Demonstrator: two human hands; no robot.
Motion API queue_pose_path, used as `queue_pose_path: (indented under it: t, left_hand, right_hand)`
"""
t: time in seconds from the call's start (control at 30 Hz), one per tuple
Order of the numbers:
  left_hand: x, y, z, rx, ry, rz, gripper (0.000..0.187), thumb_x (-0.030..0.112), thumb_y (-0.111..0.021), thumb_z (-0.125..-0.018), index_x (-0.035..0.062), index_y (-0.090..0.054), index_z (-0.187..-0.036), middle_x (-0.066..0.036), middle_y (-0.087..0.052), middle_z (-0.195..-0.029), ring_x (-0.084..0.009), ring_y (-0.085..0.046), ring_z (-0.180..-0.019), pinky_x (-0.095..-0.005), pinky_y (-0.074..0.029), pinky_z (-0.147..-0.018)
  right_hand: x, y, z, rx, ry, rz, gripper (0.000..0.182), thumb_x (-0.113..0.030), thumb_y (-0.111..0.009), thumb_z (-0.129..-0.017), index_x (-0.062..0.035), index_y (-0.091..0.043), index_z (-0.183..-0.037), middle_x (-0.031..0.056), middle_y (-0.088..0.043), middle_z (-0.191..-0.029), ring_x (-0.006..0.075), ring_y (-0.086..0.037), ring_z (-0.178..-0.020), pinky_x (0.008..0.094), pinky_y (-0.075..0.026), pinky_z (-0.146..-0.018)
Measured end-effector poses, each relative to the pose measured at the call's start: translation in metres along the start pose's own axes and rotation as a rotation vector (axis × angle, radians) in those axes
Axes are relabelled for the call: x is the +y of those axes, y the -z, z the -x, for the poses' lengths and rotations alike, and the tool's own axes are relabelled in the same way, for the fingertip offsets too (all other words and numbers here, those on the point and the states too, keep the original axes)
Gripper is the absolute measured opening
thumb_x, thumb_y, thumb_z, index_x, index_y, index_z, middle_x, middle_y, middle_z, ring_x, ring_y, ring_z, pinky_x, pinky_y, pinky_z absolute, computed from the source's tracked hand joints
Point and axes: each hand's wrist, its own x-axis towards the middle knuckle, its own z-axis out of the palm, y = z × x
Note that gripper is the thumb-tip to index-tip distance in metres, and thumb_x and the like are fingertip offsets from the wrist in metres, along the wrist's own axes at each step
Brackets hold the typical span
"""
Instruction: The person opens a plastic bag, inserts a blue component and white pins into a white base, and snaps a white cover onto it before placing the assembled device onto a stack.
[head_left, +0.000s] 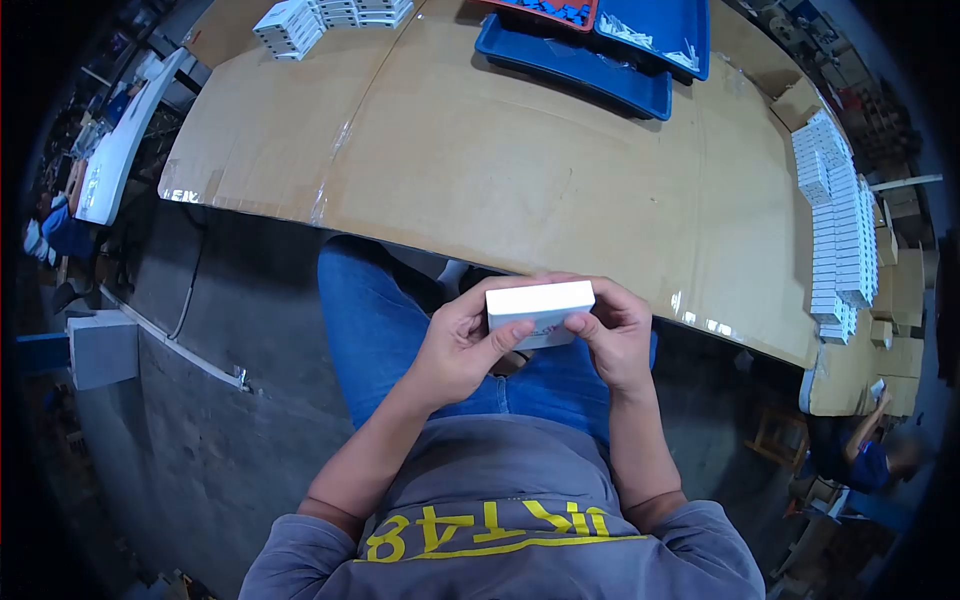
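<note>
Cardboard-covered table point(560, 190) in head view, beyond the hands; grey floor point(220, 300) below its edge. White box point(540, 300) held between both hands, over the lap, at the near table edge. Left hand point(460, 345) pinches its left end, thumb on the face toward the person; right hand point(618, 345) pinches the right end, same way. Other fingers behind the box, mostly hidden. Small print on the thumb-side face, too small to read. Ahead of hands, far side: blue tray point(575, 75), red tray point(545, 10) with blue pieces, another blue tray point(650, 35) with white pieces. Far left: box stacks point(290, 30). Far right: long rows of white boxes point(845, 235), another person point(870, 460) nearby.
</note>
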Motion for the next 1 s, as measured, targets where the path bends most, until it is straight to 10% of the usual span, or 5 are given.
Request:
queue_pose_path:
  t: [0.33, 0.7, 1.0]
  left_hand:
    - [-0.013, 0.003, -0.015, 0.317, -0.049, 0.425, 0.042, 0.025, -0.061, -0.109, 0.0019, -0.050, -0.143, -0.010, -0.064, -0.132, -0.0165, -0.062, -0.124, -0.0364, -0.052, -0.106]
    - [-0.012, 0.013, -0.022, 0.177, -0.126, -0.153, 0.081, 0.016, -0.081, -0.094, 0.0003, -0.035, -0.159, -0.018, -0.053, -0.151, -0.0235, -0.052, -0.140, -0.0380, -0.039, -0.118]
    - [-0.014, 0.005, -0.020, 0.107, -0.146, 0.077, 0.044, 0.009, -0.077, -0.097, -0.0048, -0.062, -0.136, -0.018, -0.066, -0.139, -0.0221, -0.065, -0.125, -0.0355, -0.053, -0.107]
  right_hand:
    - [0.020, -0.008, -0.008, 0.054, -0.098, -0.004, 0.043, 0.011, -0.076, -0.088, 0.0053, -0.061, -0.129, 0.0136, -0.062, -0.139, 0.0189, -0.061, -0.127, 0.0344, -0.052, -0.109]
    - [0.005, -0.002, -0.018, 0.241, 0.073, 0.121, 0.062, 0.003, -0.081, -0.086, 0.0010, -0.050, -0.140, 0.0113, -0.072, -0.112, 0.0142, -0.069, -0.106, 0.0272, -0.056, -0.091]
    - [0.008, 0.003, -0.015, 0.047, -0.061, -0.031, 0.043, 0.000, -0.086, -0.085, 0.0049, -0.067, -0.123, 0.0094, -0.073, -0.112, 0.0160, -0.070, -0.107, 0.0291, -0.057, -0.093]
